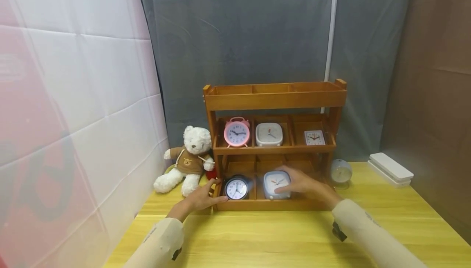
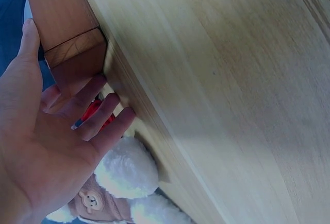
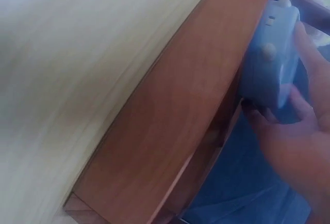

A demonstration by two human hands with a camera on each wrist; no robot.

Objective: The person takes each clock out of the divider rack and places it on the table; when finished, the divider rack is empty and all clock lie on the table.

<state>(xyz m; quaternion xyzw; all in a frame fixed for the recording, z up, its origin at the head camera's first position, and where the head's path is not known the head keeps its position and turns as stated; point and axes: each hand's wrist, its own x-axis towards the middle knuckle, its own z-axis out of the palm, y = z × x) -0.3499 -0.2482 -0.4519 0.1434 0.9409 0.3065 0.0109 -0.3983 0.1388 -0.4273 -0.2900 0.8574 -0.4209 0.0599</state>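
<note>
My right hand [image 1: 299, 181] grips a light blue alarm clock [image 1: 274, 185] in the middle compartment of the wooden shelf's [image 1: 272, 206] bottom tier. In the right wrist view the thumb lies across one side of the blue clock [image 3: 270, 64] and fingers are round its other side, its small feet facing the camera. My left hand [image 1: 200, 198] is at the shelf's lower left corner, thumb at the front board beside a black round alarm clock [image 1: 236, 188]. Its fingers [image 2: 105, 131] reach loosely past the corner in the left wrist view, nothing held.
Above, the middle tier bears a pink twin-bell clock [image 1: 237, 133], a white clock [image 1: 269, 134] and a small square clock [image 1: 314, 137]. A white teddy bear [image 1: 189, 159] sits left of the shelf. Rightward stand a grey round clock [image 1: 340, 171] and a white box [image 1: 391, 168].
</note>
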